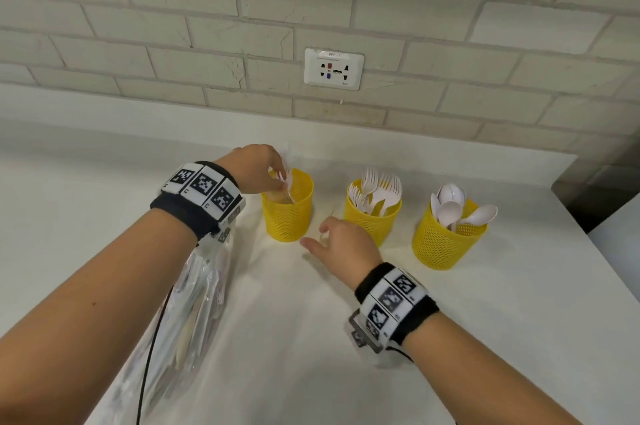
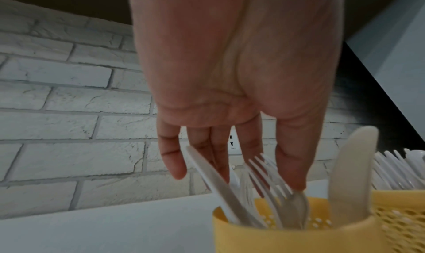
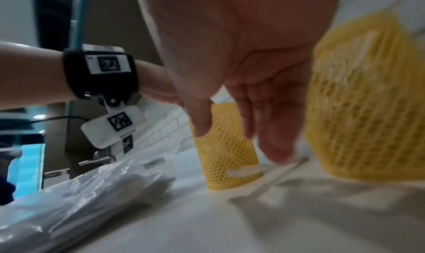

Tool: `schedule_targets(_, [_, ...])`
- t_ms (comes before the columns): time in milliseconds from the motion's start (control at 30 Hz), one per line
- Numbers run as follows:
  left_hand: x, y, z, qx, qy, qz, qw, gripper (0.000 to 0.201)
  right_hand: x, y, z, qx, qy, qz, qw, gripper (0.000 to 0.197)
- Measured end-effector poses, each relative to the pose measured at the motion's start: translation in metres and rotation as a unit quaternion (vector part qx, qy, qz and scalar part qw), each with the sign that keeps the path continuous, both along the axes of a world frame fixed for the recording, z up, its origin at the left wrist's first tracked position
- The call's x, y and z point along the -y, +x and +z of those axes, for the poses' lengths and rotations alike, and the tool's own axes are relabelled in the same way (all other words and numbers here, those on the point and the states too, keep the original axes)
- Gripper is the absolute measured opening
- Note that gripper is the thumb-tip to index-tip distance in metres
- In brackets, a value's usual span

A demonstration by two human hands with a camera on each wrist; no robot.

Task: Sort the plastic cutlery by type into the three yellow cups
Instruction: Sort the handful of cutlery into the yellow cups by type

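place: kitchen-like room | far: pale brick-pattern wall [image 1: 207, 26] with white multi-socket wall outlet [image 1: 334, 69] | near: smooth white desk [image 1: 450, 338] | right-wrist view, left: door with metal lever handle [image 3: 96, 159]

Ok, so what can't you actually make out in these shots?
Right wrist view: white piece by the right hand, motion-blurred; type unclear.
Head view: plastic bag contents, hidden by glare and the left arm.
Left wrist view: whether the left hand grips cutlery in the left cup; fingers overlap it.
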State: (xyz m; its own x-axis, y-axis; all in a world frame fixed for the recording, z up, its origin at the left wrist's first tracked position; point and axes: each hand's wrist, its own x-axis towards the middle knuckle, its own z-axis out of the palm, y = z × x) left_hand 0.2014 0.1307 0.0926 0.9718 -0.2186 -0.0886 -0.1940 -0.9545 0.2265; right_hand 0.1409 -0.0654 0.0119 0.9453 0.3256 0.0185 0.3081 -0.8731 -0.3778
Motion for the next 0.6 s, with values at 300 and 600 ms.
schedule_targets(300, [0.01, 0.005, -0.006, -0.013, -0.042, -0.007, 0.999, 0.04, -0.031, 0.016, -0.016, -0.155, -0.171, 0.037, 0.972, 0.062])
schedule_targets(600, [0.023, 0.012, -0.008, -0.022, -0.026, -0.008, 0.999, 0.066, -0.028, 0.023, -0.006, -0.111, -0.212, 0.081, 0.968, 0.045])
